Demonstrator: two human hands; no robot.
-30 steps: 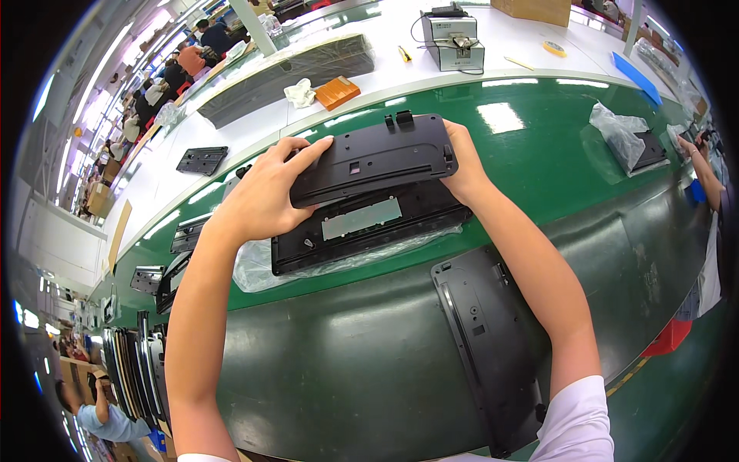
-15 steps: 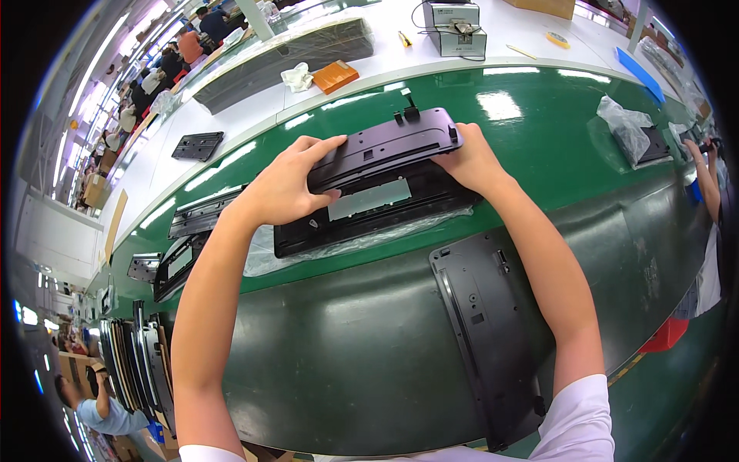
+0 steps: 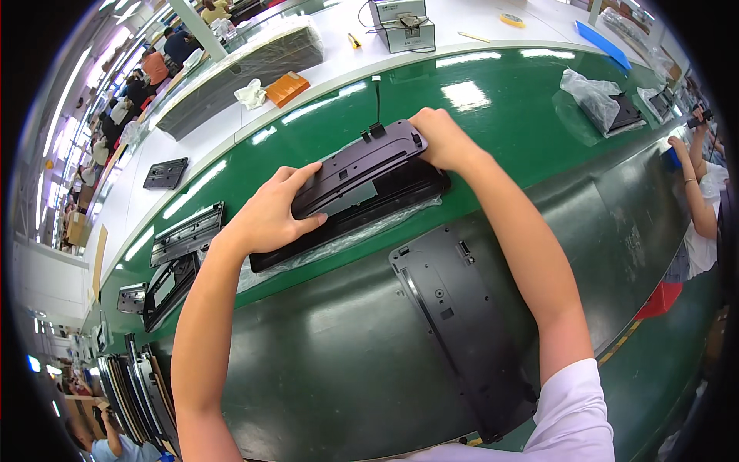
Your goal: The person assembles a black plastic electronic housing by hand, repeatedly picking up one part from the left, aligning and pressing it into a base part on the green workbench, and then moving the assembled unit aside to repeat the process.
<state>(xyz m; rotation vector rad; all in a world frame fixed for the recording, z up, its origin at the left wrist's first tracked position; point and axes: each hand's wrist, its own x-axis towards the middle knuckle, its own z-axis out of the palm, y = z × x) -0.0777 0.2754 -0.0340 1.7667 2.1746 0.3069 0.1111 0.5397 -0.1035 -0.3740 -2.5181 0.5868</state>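
Left hand (image 3: 279, 209) pinching the left end of a black panel (image 3: 356, 171), fingers over the top, thumb at the near edge. Right hand (image 3: 442, 143) curled round the panel's right end, most fingers hidden behind it. Panel tilted, held over a black tray (image 3: 419, 183) toward the far side of the green tabletop (image 3: 508, 146); can't tell if the two touch. Pale plate (image 3: 354, 197) shows in the tray, partly covered by the panel. Thin black cable (image 3: 378, 102) sticks up from behind the panel's far edge, white plug (image 3: 376, 78) at its tip. Clear plastic (image 3: 368, 231) under the tray.

Another dark panel (image 3: 469, 331) lies lengthwise on the darker near strip, right of its middle, running down to the near edge. More black parts (image 3: 187, 235) at the left end of the tabletop, beyond the left forearm; row of upright panels (image 3: 138, 393) at lower left. Bagged black part (image 3: 616, 112) near the right end of the green surface.

White tabletop beyond, along its near edge: small black panel (image 3: 165, 173), white cloth (image 3: 250, 94) beside an orange block (image 3: 288, 89), grey machine (image 3: 408, 32). Long wrapped box (image 3: 242, 75) behind the cloth. Co-worker's hand (image 3: 677, 148) at far right.
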